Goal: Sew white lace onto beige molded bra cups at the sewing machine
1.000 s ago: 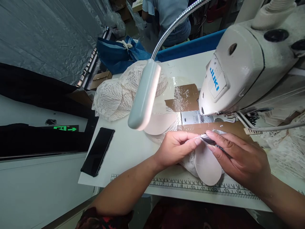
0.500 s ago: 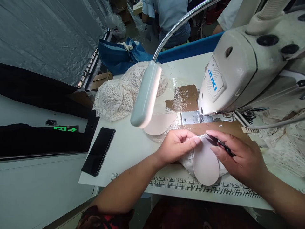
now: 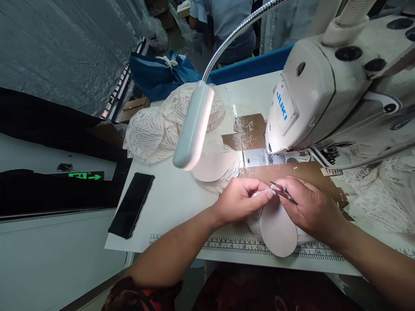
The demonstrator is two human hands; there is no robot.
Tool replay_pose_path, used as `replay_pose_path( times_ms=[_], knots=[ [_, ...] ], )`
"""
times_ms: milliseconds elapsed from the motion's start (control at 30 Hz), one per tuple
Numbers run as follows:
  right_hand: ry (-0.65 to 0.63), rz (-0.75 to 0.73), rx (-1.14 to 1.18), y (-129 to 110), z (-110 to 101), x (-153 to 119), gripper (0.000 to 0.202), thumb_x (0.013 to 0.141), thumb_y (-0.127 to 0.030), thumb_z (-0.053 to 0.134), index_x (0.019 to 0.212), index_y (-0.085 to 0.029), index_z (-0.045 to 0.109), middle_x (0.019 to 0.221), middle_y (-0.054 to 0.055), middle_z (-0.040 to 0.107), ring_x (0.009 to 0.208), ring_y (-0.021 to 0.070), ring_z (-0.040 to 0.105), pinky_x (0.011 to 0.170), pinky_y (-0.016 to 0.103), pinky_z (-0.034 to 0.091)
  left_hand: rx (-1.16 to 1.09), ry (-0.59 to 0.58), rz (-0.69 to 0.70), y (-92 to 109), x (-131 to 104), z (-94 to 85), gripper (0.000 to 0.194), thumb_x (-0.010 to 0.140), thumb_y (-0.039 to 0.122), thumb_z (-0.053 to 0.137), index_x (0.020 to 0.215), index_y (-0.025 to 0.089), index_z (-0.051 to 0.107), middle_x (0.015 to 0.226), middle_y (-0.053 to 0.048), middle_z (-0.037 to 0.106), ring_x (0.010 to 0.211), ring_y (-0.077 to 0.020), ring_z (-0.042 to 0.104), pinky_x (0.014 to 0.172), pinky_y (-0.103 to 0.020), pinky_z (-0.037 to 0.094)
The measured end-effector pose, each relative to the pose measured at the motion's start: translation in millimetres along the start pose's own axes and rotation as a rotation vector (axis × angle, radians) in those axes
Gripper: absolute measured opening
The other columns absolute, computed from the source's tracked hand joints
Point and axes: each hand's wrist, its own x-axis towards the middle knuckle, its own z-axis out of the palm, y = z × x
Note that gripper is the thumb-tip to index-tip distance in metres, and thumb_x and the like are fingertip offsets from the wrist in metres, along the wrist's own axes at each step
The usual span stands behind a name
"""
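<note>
A: Grip state, quick?
B: Left hand [image 3: 241,199]: thumb and fingers pinched together on the edge of the lace piece [image 3: 254,225]. Right hand [image 3: 315,208]: wrapped round small snips [image 3: 284,193], blades slightly apart, tips at that edge, just beside the left thumb.
A: Lace piece where?
B: By the near edge of the table [image 3: 177,194], right of its middle. Pale oval pad [image 3: 279,233] hangs below the hands, partly over the ruler scale [image 3: 236,246]. Pad joined to lace? Can't tell.
A: Beyond?
B: Sewing machine [image 3: 301,90], toward the far edge. Phone [image 3: 131,205] at the left edge, well apart.
A: Doing this well? Looks like close snipping.
B: Agreed, though what's between the blades is too small to tell. I'd hold the edge taut, use only the tips, run the blades along the edge, not into the mesh. Small bites.
A: Main risk?
B: Probably nicking lace or left thumb, tips being so close. I'd roll that thumb back before closing; let the pad hang clear.
</note>
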Motion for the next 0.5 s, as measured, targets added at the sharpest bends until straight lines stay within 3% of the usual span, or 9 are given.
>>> replay_pose_path(
  times_ms=[233,333,500],
  knots=[
    [0.055,0.132,0.050,0.1,-7.1,3.3,0.009,0.093,-0.026,0.045,0.092,-0.022,0.052,0.073,0.001,0.067,0.063,0.0169,0.064,0.055,0.026,0.047,0.000,-0.006,-0.005,-1.6,0.4,-4.7,0.024,0.083,0.034,0.069,0.082,0.010,0.069,0.066,0.000,0.058,0.058,-0.0081,0.049,0.053,-0.019,0.040],
    [0.083,0.200,0.106,-0.3,-14.4,-0.8,0.010,0.094,-0.024,0.044,0.086,-0.024,0.051,0.064,-0.002,0.060,0.053,0.0139,0.056,0.051,0.027,0.042,0.063,0.017,0.015,-1.4,0.6,-8.3,0.023,0.084,0.034,0.067,0.081,0.011,0.069,0.066,0.000,0.058,0.058,-0.0079,0.049,0.055,-0.019,0.040],
    [0.088,0.131,0.548,4.4,-22.0,-25.8,0.009,0.094,-0.024,0.041,0.091,-0.028,0.048,0.067,-0.002,0.053,0.057,0.0154,0.052,0.051,0.029,0.040,0.096,-0.041,-0.037,1.1,0.5,-16.5,0.023,0.085,0.034,0.066,0.093,0.013,0.070,0.081,-0.003,0.065,0.070,-0.0112,0.056,0.063,-0.021,0.045]
  ],
)
